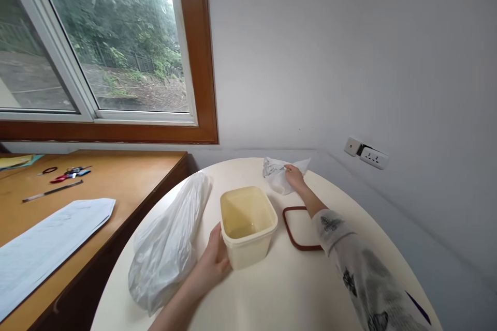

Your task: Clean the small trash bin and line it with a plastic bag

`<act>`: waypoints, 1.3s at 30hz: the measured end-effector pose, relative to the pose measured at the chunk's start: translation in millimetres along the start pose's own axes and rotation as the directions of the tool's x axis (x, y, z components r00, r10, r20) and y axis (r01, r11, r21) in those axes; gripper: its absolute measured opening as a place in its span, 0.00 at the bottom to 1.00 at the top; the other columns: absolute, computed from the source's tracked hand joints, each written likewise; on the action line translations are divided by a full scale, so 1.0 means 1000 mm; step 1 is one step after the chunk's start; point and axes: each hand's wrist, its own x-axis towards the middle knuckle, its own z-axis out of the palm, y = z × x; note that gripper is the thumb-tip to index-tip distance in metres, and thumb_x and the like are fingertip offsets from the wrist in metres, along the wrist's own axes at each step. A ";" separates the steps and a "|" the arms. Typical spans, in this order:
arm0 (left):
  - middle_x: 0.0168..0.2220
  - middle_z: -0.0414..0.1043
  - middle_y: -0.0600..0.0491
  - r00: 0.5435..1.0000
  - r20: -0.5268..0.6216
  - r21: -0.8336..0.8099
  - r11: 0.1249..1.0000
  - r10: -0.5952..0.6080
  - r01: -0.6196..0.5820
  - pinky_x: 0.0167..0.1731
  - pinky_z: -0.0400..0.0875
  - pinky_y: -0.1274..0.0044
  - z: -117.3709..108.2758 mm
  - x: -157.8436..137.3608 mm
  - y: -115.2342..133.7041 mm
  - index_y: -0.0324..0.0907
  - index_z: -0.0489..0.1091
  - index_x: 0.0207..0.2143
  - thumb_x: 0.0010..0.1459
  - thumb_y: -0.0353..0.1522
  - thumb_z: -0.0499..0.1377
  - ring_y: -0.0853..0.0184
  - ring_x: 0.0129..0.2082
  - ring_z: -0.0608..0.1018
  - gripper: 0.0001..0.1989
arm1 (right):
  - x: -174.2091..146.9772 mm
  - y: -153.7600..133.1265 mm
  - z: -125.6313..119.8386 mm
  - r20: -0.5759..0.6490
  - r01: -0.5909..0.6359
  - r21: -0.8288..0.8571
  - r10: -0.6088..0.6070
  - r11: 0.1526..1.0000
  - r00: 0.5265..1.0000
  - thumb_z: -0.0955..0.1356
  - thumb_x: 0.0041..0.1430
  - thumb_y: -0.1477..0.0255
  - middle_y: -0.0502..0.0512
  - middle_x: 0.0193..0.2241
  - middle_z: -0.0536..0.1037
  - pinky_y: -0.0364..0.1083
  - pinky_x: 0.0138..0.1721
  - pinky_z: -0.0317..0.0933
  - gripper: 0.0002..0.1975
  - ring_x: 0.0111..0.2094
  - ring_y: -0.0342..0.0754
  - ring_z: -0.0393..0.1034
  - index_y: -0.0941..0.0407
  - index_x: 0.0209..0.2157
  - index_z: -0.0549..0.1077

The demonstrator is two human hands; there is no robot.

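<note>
A cream square plastic container (248, 254) stands upright and uncovered on the round table, with nothing solid visible inside. My left hand (213, 258) is against its left side and lower corner, its fingers partly hidden behind the wall. Farther back, my right hand (295, 178) pinches a crumpled translucent white plastic bag (281, 181) near the table's far edge. Below my right forearm lies a square lid with a dark red rim (297, 244), partly covered by the sleeve. To the left of the container rests a larger white plastic bag (171, 243), close to my left forearm.
The round cream table (252, 305) meets the wall at the back. On its left is a wooden desk (135, 176) with papers (50, 248), a pen (52, 191) and a bunch of keys (73, 172). A power socket (373, 157) is on the wall at right.
</note>
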 end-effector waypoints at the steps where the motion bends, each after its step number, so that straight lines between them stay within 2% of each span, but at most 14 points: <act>1: 0.64 0.42 0.46 1.000 0.026 -0.014 1.000 -0.016 0.016 0.61 0.39 0.62 -0.002 -0.001 0.000 0.46 0.33 0.63 0.49 0.26 0.56 0.54 0.63 0.45 0.44 | 0.007 0.000 0.005 -0.003 -0.001 -0.069 0.001 0.998 1.000 0.63 0.60 0.67 0.58 0.49 0.67 0.55 0.46 0.61 0.16 0.47 0.50 0.65 0.57 0.48 0.66; 5: 0.66 0.31 0.51 0.988 0.138 -0.089 0.993 -0.071 0.083 0.61 0.32 0.61 -0.008 -0.005 0.002 0.51 0.22 0.62 0.48 0.25 0.58 0.55 0.64 0.38 0.52 | 0.028 0.004 0.020 -0.014 -0.020 -0.288 0.017 0.957 1.000 0.63 0.59 0.67 0.58 0.50 0.66 0.56 0.47 0.61 0.17 0.48 0.51 0.64 0.57 0.49 0.65; 8: 0.66 0.31 0.48 0.980 0.197 -0.203 0.978 0.003 0.038 0.61 0.38 0.61 -0.007 -0.005 0.009 0.51 0.17 0.61 0.48 0.31 0.62 0.54 0.64 0.41 0.56 | 0.037 0.009 0.024 -0.020 -0.054 -0.397 0.050 0.916 0.999 0.63 0.59 0.66 0.58 0.49 0.67 0.56 0.47 0.61 0.18 0.48 0.51 0.64 0.58 0.50 0.64; 10: 0.65 0.34 0.44 0.983 0.177 -0.270 0.963 0.047 0.002 0.60 0.42 0.60 -0.002 -0.002 0.013 0.48 0.14 0.60 0.47 0.37 0.64 0.52 0.63 0.45 0.59 | 0.040 0.012 0.025 -0.012 -0.070 -0.450 0.072 0.891 0.997 0.63 0.59 0.66 0.58 0.49 0.67 0.56 0.47 0.61 0.18 0.47 0.51 0.65 0.58 0.50 0.64; 12: 0.64 0.38 0.40 0.992 0.122 -0.297 0.955 0.041 -0.003 0.59 0.46 0.59 0.004 0.002 0.013 0.46 0.13 0.60 0.43 0.40 0.66 0.49 0.62 0.50 0.63 | 0.041 0.015 0.024 0.010 -0.075 -0.486 0.091 0.871 0.996 0.64 0.59 0.66 0.58 0.49 0.67 0.56 0.46 0.61 0.17 0.47 0.51 0.65 0.58 0.49 0.65; 15: 0.63 0.44 0.39 0.998 0.057 -0.279 0.960 0.000 0.016 0.58 0.50 0.59 0.011 0.005 0.008 0.47 0.13 0.59 0.41 0.40 0.67 0.49 0.60 0.55 0.66 | 0.040 0.015 0.022 0.051 -0.071 -0.507 0.112 0.859 0.992 0.64 0.59 0.67 0.58 0.47 0.68 0.55 0.45 0.62 0.16 0.46 0.50 0.66 0.58 0.48 0.66; 17: 0.63 0.44 0.40 1.000 0.026 -0.259 0.966 0.001 0.006 0.59 0.49 0.60 0.013 0.006 0.006 0.48 0.14 0.60 0.41 0.38 0.67 0.50 0.60 0.56 0.65 | 0.037 0.013 0.019 0.071 -0.068 -0.492 0.118 0.868 0.991 0.64 0.59 0.67 0.57 0.46 0.69 0.54 0.45 0.63 0.16 0.45 0.50 0.66 0.59 0.47 0.66; 23: 0.64 0.38 0.42 0.999 0.006 -0.275 0.961 0.038 -0.035 0.59 0.50 0.62 0.011 0.003 0.009 0.49 0.17 0.61 0.44 0.35 0.66 0.51 0.61 0.53 0.61 | 0.027 -0.011 -0.002 0.028 -0.006 -0.301 0.015 0.953 0.999 0.64 0.58 0.67 0.56 0.41 0.72 0.51 0.42 0.63 0.12 0.41 0.47 0.68 0.59 0.41 0.69; 26: 0.64 0.37 0.42 0.997 0.006 -0.272 0.960 0.074 -0.069 0.59 0.49 0.62 0.012 0.002 0.008 0.48 0.20 0.62 0.44 0.36 0.66 0.51 0.62 0.52 0.60 | 0.022 -0.030 -0.019 -0.045 0.057 -0.146 -0.064 0.988 0.997 0.66 0.52 0.70 0.56 0.34 0.75 0.47 0.38 0.62 0.09 0.38 0.49 0.68 0.60 0.34 0.72; 28: 0.64 0.36 0.42 0.996 0.002 -0.258 0.963 0.084 -0.081 0.60 0.48 0.63 0.012 0.002 0.006 0.48 0.22 0.62 0.44 0.36 0.66 0.53 0.62 0.51 0.59 | 0.017 -0.046 -0.031 -0.102 0.100 -0.028 -0.102 0.995 0.990 0.66 0.48 0.70 0.56 0.30 0.75 0.45 0.34 0.60 0.10 0.35 0.50 0.68 0.61 0.33 0.73; 32: 0.64 0.37 0.42 0.996 -0.015 -0.207 0.974 0.086 -0.087 0.60 0.45 0.63 0.013 0.000 0.007 0.48 0.22 0.62 0.42 0.37 0.67 0.53 0.62 0.50 0.60 | -0.001 -0.089 -0.055 -0.157 0.216 0.207 -0.185 0.954 0.970 0.64 0.45 0.69 0.52 0.28 0.75 0.41 0.27 0.58 0.15 0.28 0.45 0.66 0.62 0.35 0.72; 36: 0.64 0.38 0.42 0.997 -0.021 -0.243 0.967 0.074 -0.076 0.60 0.45 0.62 0.015 -0.003 0.010 0.49 0.23 0.62 0.41 0.39 0.67 0.52 0.62 0.49 0.61 | -0.032 -0.137 -0.076 -0.163 0.311 0.330 -0.271 0.891 0.949 0.65 0.43 0.69 0.50 0.27 0.73 0.40 0.26 0.58 0.15 0.27 0.42 0.64 0.61 0.34 0.71; 37: 0.64 0.38 0.42 0.997 -0.025 -0.252 0.965 0.071 -0.075 0.60 0.45 0.62 0.015 -0.004 0.010 0.49 0.23 0.62 0.40 0.39 0.67 0.52 0.63 0.48 0.61 | -0.041 -0.147 -0.079 -0.163 0.344 0.355 -0.305 0.869 0.938 0.65 0.42 0.69 0.50 0.27 0.73 0.40 0.27 0.58 0.14 0.27 0.42 0.64 0.60 0.33 0.71; 39: 0.64 0.37 0.42 0.998 -0.030 -0.265 0.962 0.062 -0.068 0.60 0.44 0.62 0.016 -0.005 0.010 0.49 0.23 0.62 0.40 0.40 0.67 0.52 0.63 0.46 0.61 | -0.061 -0.163 -0.081 -0.197 0.465 0.396 -0.422 0.791 0.885 0.65 0.42 0.71 0.50 0.28 0.72 0.41 0.30 0.59 0.12 0.28 0.42 0.63 0.59 0.32 0.71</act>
